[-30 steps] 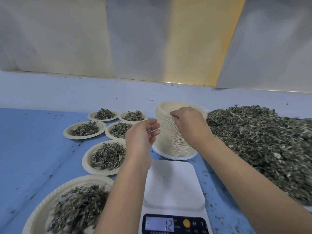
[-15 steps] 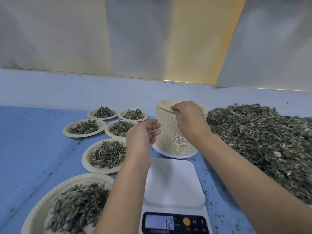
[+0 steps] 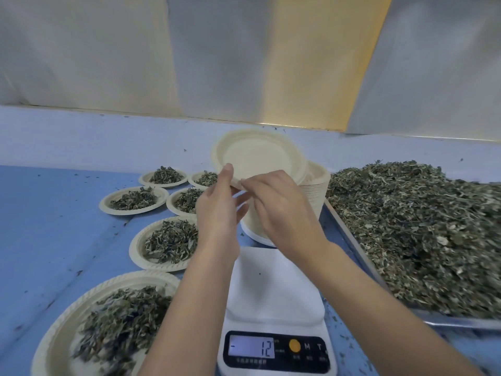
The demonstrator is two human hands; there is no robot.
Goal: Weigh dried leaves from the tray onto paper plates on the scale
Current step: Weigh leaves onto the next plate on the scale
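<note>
Since a moment ago we have lifted one paper plate (image 3: pixel 257 156) off the stack (image 3: pixel 314 191). It now tilts toward us above that stack, beyond the scale (image 3: pixel 273 289), whose display reads minus 12. Our left hand (image 3: pixel 219 210) and right hand (image 3: pixel 282 210) both pinch its near rim. Dried leaves (image 3: pixel 420 226) lie heaped in the tray (image 3: pixel 352 240) at right, and six filled plates (image 3: pixel 134 245) sit at left.

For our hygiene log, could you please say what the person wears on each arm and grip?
Nothing is worn: the left forearm and right forearm are bare, with no sleeve, watch or bracelet in view. The left grip and right grip carry no glove or visible ring.
</note>
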